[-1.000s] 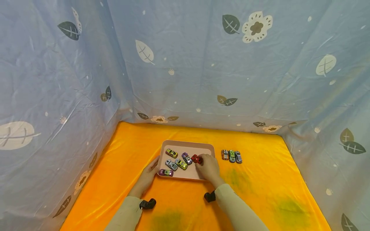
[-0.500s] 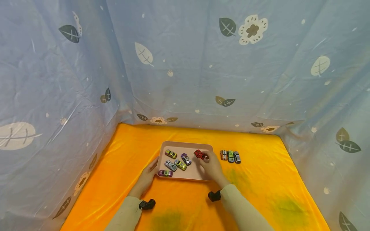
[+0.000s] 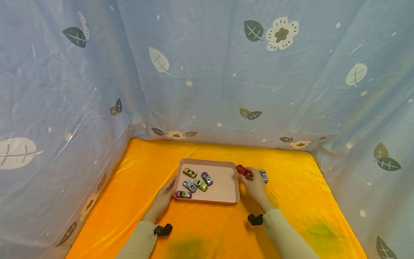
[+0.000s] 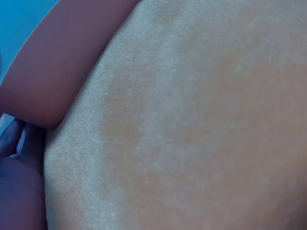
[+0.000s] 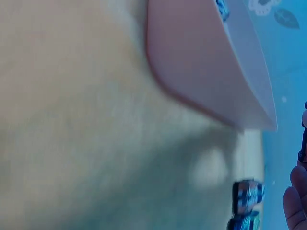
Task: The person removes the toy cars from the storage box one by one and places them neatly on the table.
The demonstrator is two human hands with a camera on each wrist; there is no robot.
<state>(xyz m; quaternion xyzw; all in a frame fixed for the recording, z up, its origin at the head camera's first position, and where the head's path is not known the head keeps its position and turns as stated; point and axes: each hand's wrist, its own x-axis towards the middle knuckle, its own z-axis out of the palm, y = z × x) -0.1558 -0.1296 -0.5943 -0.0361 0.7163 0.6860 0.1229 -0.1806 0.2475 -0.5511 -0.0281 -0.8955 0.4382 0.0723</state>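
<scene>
My right hand (image 3: 255, 185) pinches a red toy car (image 3: 242, 171) above the right rim of the pink tray (image 3: 223, 190). In the right wrist view, part of that hand (image 5: 297, 196) shows at the right edge. My left hand (image 3: 163, 198) rests against the tray's left side with its fingers along the wall. Inside the tray lie a yellow toy car (image 3: 189, 172), a purple one (image 3: 207, 178), a grey one (image 3: 189, 186), a yellow-green one (image 3: 201, 185) and a purple-and-green one (image 3: 183, 194). They sit towards the left half.
Right of the tray, a silver toy car (image 3: 264, 176) stands on the yellow cloth (image 3: 207, 230), partly behind my right hand. The right wrist view shows an orange car (image 5: 248, 195) and a green car (image 5: 243, 222) there. A patterned curtain (image 3: 200, 90) encloses the back and sides.
My right hand has lifted the red toy car from the tray and carried it right, to the tray's right rim. My left hand stays at the tray's left side.
</scene>
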